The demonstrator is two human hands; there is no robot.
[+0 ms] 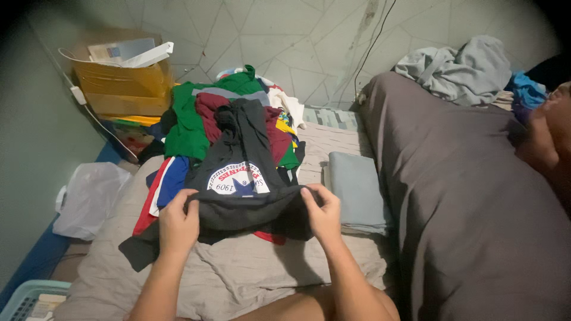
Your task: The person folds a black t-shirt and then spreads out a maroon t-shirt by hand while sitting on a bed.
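Note:
A black garment (244,172) with a round white, red and blue print lies on top of a heap of clothes on the bed. My left hand (177,223) pinches its near left edge. My right hand (321,211) grips its near right edge. Both hands hold the cloth slightly raised above the beige sheet (238,273). Under and behind it lie green (187,122), maroon (208,107), and red, white and blue garments (163,184).
A folded light grey cloth (357,190) lies right of the heap. A large brown-grey blanket (464,196) covers the right side, with crumpled grey clothing (458,68) behind it. Cardboard box (122,83), white plastic bag (89,199) and teal basket (24,297) stand at left.

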